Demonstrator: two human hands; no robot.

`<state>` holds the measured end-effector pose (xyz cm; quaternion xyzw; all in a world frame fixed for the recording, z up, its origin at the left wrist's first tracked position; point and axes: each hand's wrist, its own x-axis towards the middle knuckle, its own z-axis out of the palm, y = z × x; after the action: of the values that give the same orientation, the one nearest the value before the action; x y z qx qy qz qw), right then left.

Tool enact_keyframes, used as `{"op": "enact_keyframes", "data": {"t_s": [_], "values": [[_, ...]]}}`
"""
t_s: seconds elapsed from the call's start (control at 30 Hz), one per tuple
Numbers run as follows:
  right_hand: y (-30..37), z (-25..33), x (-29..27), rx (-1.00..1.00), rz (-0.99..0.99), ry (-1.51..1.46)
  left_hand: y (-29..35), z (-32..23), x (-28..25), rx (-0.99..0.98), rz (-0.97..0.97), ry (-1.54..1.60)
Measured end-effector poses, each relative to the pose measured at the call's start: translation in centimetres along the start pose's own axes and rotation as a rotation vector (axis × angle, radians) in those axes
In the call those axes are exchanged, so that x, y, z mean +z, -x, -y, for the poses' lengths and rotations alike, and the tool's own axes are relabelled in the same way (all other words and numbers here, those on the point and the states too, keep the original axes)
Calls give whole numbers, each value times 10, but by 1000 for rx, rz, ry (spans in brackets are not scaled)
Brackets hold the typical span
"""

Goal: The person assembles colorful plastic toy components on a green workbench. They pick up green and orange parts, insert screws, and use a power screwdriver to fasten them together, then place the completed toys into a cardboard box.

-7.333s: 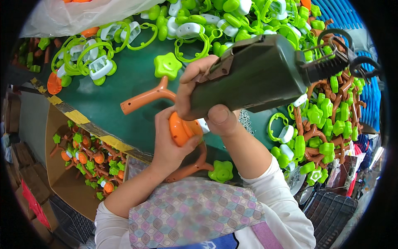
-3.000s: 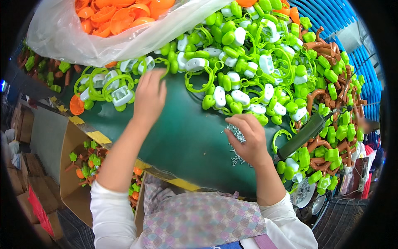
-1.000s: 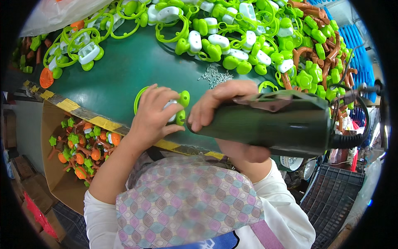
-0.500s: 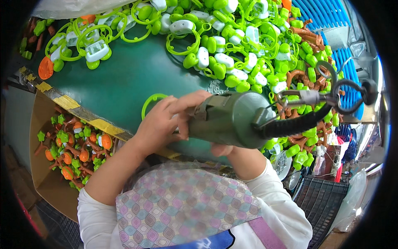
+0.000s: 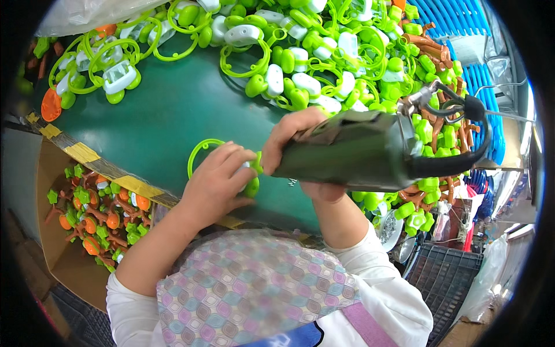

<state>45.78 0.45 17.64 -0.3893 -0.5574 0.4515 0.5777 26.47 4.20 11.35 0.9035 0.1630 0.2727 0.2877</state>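
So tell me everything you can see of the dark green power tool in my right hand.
The dark green power tool is stout and roughly cylindrical, and looks like hard plastic. It's held nearly sideways over the green worktop, broad end to the right, where a thick black cord and a metal hanger come off. Your right hand wraps its narrower end, with fingers over the top. The working tip is hidden, so I can't tell what it touches.
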Motion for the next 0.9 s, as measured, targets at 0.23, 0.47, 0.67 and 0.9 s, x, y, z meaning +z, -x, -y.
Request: {"op": "enact_keyframes", "data": {"t_s": [0.23, 0.47, 0.67, 0.9], "values": [[-4, 0, 0, 11, 60, -58, 2, 0, 3, -11, -10, -18], [-4, 56, -34, -422, -43, -87, 2, 2, 0, -95, -31, 49], [98, 70, -84, -45, -682, 136, 9, -2, -20, -290, -181, 287], [151, 27, -127, -30, -849, 33, 0, -15, -3, -233, -367, 660]]}}
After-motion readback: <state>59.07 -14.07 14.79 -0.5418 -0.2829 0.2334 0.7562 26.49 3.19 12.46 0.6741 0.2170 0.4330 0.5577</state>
